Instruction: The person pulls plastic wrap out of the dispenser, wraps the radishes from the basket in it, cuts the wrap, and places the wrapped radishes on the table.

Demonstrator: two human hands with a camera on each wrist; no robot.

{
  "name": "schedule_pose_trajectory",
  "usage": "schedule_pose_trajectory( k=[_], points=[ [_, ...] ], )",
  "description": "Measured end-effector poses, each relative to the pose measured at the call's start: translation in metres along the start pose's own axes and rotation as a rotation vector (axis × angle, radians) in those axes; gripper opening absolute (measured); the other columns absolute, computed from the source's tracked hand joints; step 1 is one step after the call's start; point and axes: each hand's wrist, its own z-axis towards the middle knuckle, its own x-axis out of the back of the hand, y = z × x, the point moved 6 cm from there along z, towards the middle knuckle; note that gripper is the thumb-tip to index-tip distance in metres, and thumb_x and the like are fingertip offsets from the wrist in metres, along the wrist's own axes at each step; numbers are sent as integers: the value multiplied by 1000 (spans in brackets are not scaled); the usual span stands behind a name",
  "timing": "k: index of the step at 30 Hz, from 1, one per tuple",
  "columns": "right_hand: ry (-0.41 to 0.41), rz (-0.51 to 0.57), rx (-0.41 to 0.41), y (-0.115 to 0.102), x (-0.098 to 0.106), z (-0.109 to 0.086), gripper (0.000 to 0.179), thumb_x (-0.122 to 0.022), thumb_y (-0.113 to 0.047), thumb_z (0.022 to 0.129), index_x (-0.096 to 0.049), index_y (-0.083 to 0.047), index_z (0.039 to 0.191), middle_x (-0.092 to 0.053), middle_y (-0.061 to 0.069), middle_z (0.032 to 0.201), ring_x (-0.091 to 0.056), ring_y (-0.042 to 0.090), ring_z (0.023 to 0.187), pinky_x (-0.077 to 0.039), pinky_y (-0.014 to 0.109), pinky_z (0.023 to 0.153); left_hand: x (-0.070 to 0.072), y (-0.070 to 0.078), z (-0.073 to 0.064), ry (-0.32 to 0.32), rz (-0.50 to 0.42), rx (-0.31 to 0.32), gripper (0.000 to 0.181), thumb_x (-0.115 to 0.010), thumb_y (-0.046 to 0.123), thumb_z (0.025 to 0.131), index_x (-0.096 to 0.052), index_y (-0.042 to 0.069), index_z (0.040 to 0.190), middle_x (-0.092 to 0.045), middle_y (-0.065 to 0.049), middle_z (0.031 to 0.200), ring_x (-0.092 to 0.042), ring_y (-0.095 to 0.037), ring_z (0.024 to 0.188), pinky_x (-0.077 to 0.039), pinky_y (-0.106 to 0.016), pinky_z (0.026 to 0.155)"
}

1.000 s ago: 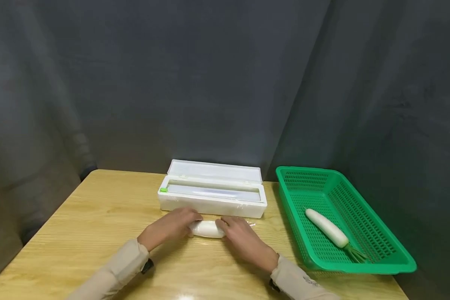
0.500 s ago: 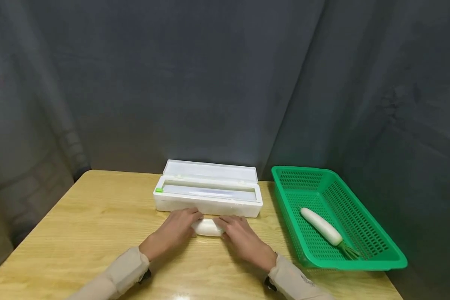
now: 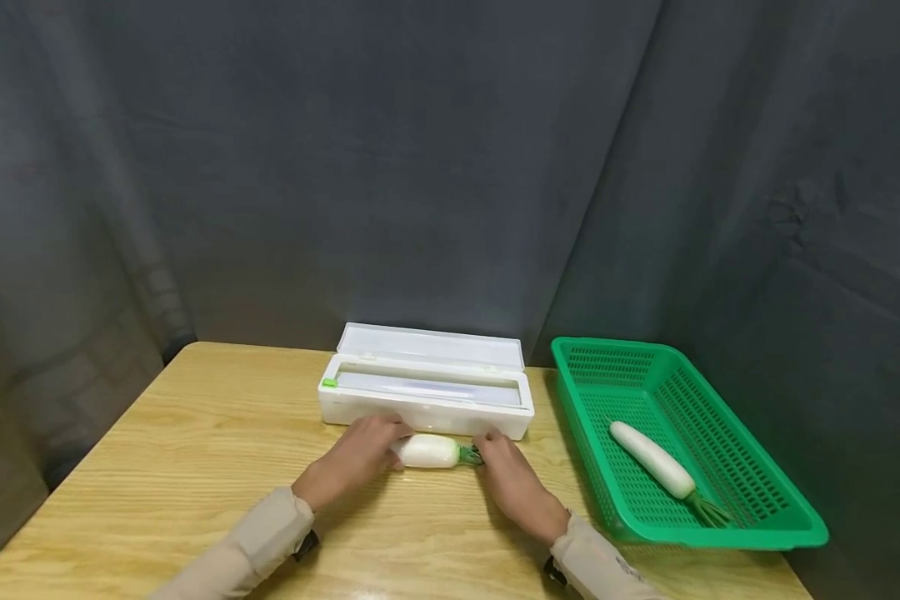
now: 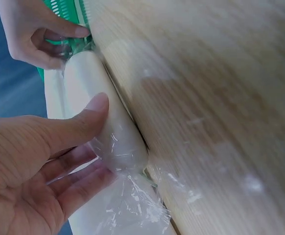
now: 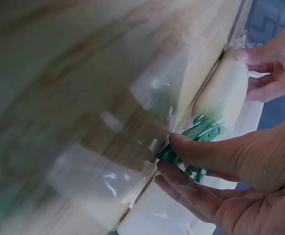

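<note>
A white radish (image 3: 429, 451) lies crosswise in front of the white cling film box, its green stems to the right. Clear cling film (image 4: 137, 210) wraps it, crumpling past its tapered end and spreading loose over the tabletop in the right wrist view. My left hand (image 3: 362, 458) holds the radish's left end, thumb on top and fingers underneath in the left wrist view. At the other end, my right hand (image 3: 516, 485) pinches the film-covered green stems (image 5: 203, 128) between thumb and fingers.
Behind the hands stands the cling film box (image 3: 420, 414), lid raised, with a green slider (image 3: 330, 382) at its left. A green basket (image 3: 622, 500) on the right contains another radish (image 3: 652, 457). Dark curtains (image 3: 420, 167) hang behind the wooden table (image 3: 217, 417).
My right hand has shifted right, from the radish's body to its stems, so the green end now shows. My left hand stays at the left end.
</note>
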Motion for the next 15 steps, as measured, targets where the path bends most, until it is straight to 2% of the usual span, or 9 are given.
schedule_pose_trajectory(
  k=[4, 7, 10, 13, 15],
  points=[
    [-16, 17, -6, 1, -4, 1, 26, -81, 15, 77, -61, 0, 85, -59, 12, 78, -63, 27, 72, -52, 32, 60, 0, -6, -8, 10, -36, 38, 46, -93, 11, 73, -75, 3, 114, -76, -9, 107, -72, -24, 96, -59, -37, 84],
    [-55, 9, -10, -1, -6, 2, 26, -84, 9, 77, -61, -1, 84, -62, 12, 78, -66, 27, 73, -53, 33, 60, 3, -7, -17, 34, -1, 29, 50, -93, 9, 75, -71, 2, 120, -72, -10, 115, -70, -25, 104, -59, -39, 89],
    [-61, -66, -21, -5, -2, 2, 25, -88, 4, 75, -65, -3, 83, -64, 11, 80, -65, 28, 74, -54, 36, 61, 7, -6, -24, 68, 47, 13, 49, -93, 6, 75, -69, 1, 118, -70, -11, 114, -69, -26, 104, -59, -40, 89],
    [-7, -195, 3, -10, 3, 3, 25, -88, 6, 73, -68, -3, 86, -64, 10, 85, -63, 28, 78, -52, 39, 62, 9, -8, -26, 89, 54, 20, 44, -90, -1, 76, -70, 1, 115, -71, -10, 111, -70, -25, 101, -59, -40, 87],
    [24, -244, 41, -15, 4, 3, 28, -87, 8, 74, -70, -3, 92, -64, 10, 89, -62, 28, 81, -52, 40, 65, 9, -12, -26, 83, 30, 26, 43, -88, -6, 76, -71, 1, 115, -71, -9, 111, -71, -25, 100, -59, -38, 86]
  ],
)
